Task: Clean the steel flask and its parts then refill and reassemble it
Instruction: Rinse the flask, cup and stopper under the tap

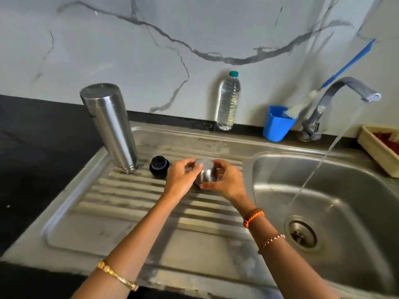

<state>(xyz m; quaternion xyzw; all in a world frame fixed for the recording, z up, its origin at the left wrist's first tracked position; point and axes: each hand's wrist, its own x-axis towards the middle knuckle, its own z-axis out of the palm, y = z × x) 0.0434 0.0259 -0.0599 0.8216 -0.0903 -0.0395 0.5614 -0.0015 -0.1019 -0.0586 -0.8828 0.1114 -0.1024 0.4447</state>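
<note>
Presently the steel cap [205, 172] is held between both hands over the ribbed drainboard [133, 203], mouth downward and closed end up. The left hand [181, 177] is curled round the cap's left side, fingertips on its upper edge; the right hand [225, 180] is wrapped round the right side, thumb along the lower rim. Whether the cap rests on the ribs or is held just above them cannot be told. The inverted attitude is judged to serve drainage, so that rinse water runs out onto the sloped ribs. Just left of the hands, the black stopper [159, 166] is set on the drainboard, apart from the cap. Further left, the flask [110, 126] is stood upside down on the ribs, base uppermost, leaning slightly; this too is read as placement for draining. To the right, a stream is seen falling from the tap [345, 91] into the basin [367, 180] toward the drain [303, 234]; the tap appears left running for rinsing. Against the wall, a sealed water bottle [228, 100] is stood upright, presumably kept for the refill. A blue cup [277, 124] holding a brush [302, 104] is placed beside the tap, within reach for scrubbing. Washing is judged largely done; refilling and reassembly are not yet begun.
</note>
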